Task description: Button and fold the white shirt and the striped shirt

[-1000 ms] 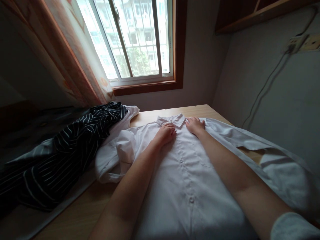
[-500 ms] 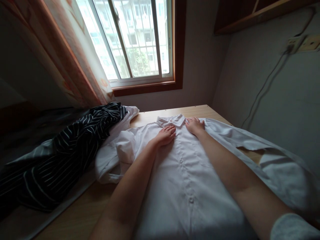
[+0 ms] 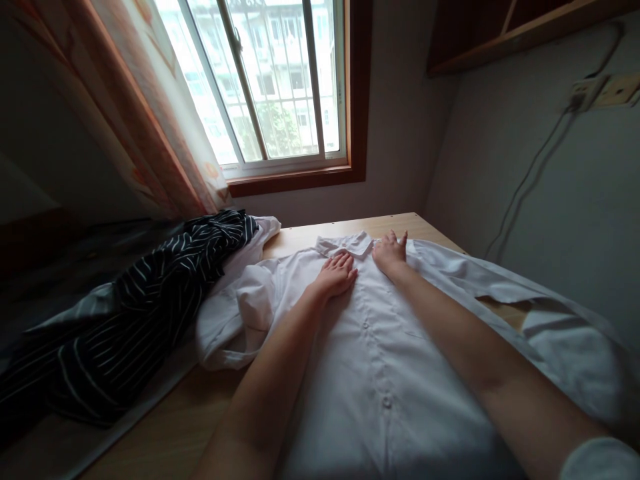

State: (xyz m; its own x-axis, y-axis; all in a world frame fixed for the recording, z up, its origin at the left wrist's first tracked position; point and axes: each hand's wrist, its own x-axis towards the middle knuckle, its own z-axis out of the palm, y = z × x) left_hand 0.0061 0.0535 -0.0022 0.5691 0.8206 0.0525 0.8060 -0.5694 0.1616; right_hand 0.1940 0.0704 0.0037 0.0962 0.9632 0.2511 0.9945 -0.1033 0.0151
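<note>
Your white cloth shirt with buttons (image 3: 345, 373) lies on the pale wooden table (image 3: 177, 410). Near its far white collar (image 3: 358, 244), your left hand (image 3: 338, 275) rests, fingers open. Your right hand (image 3: 391, 255) just lifted some fingers, so maybe presses less; can't tell if it pinches the shirt.

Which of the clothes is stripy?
The black one, heaped at the left: pale stripes run over it. The shirt under the left hand is plain white; so is the cloth poking out behind the black one.

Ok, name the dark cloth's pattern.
The dark cloth: white stripes on black, clear in the head view.
</note>
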